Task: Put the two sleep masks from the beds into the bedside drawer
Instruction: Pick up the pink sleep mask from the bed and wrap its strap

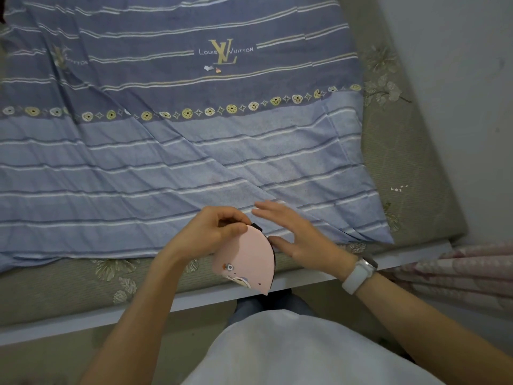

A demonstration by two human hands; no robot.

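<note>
Presently a pink sleep mask is pinched at its top edge by the left hand, while the right hand, fingers spread, is held beside it above the striped blue bedsheet.

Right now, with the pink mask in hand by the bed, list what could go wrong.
1. The left hand pinches only the top edge of the pink sleep mask, which hangs past the bed frame; it might slip to the floor.
2. The right hand is open, barely touching, so it offers little backup.
3. The black strap could snag.
</note>
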